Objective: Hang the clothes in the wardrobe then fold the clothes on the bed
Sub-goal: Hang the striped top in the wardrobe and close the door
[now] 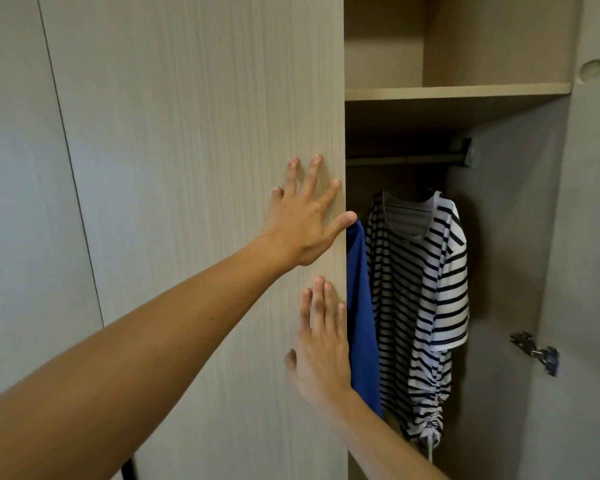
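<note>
Your left hand (pixel 305 220) and right hand (pixel 321 344) pressed flat-fingered on the wardrobe door (pixel 187 168) mid-frame; you needed to keep the blue garment (pixel 361 306) clear of its edge.

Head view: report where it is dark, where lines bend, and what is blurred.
Head view: deep shadow under the shelf dims the rail and the top of the striped shirt. Head view: the wide angle bends the door seam at the left. Head view: the right hand is slightly soft, the left hand sharp. Head view: no glare.
</note>
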`<state>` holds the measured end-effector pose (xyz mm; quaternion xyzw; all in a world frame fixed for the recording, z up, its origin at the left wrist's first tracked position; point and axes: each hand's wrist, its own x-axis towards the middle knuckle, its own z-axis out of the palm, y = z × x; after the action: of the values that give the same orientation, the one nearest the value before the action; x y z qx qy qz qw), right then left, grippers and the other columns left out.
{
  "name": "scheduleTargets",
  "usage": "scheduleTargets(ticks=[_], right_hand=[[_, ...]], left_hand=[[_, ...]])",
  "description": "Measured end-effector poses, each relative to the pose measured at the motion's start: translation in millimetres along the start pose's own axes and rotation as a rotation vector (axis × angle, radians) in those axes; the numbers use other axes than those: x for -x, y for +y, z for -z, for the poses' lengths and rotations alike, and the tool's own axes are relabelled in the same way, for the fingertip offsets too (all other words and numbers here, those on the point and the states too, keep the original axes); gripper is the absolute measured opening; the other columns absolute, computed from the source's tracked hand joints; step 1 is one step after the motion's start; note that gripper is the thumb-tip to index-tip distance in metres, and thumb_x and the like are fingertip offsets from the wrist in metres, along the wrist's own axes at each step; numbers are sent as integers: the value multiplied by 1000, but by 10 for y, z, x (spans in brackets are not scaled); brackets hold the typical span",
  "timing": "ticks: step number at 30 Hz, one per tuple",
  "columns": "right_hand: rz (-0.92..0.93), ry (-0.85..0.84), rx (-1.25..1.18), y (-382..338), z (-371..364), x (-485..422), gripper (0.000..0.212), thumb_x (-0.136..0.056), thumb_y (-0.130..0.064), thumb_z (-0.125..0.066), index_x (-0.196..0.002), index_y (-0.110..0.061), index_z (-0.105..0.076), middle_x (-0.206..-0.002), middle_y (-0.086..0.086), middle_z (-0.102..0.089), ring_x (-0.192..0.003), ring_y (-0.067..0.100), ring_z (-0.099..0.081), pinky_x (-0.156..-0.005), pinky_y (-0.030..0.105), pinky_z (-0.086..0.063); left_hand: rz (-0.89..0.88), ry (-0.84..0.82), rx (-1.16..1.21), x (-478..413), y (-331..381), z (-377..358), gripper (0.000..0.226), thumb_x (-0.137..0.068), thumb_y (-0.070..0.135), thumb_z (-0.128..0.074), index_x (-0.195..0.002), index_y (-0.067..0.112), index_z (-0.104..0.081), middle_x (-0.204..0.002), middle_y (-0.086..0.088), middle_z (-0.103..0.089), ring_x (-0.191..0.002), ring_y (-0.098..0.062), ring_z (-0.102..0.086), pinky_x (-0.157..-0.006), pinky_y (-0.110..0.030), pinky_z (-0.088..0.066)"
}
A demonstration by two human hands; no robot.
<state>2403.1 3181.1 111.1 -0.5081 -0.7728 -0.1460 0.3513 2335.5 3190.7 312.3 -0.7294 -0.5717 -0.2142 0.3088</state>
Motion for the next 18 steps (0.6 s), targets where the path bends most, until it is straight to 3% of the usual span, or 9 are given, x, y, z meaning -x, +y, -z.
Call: scheduleTargets(ticks=[7, 13, 18], right_hand=[[52, -61, 6, 244, -100, -223, 107, -84, -29, -73, -160, -8, 1, -162, 13, 30, -152, 31, 23, -124, 55, -9], [75, -70, 4, 325, -130, -237, 104, -82, -26, -74, -160, -10, -6, -165, 12, 22, -153, 31, 19, -123, 56, -8], [98, -82, -64, 405, 15, -240, 86, -90, -30, -65, -157, -10, -17, -167, 12, 8, -155, 26, 7, -124, 55, -10]], left_hand=[[35, -36, -105, -230, -21, -234, 92, -85, 79, 3, -160, 29, -15, -167, -9, 16, -151, -42, 18, -118, -62, -20], [31, -63, -192, -242, -30, -294, 91, -86, 80, 2, -160, 29, -12, -167, -11, 17, -150, -44, 18, -117, -60, -22], [52, -138, -138, -264, -10, -187, 89, -87, 80, -4, -160, 30, -14, -166, -6, 20, -150, -41, 21, -116, -59, -27]])
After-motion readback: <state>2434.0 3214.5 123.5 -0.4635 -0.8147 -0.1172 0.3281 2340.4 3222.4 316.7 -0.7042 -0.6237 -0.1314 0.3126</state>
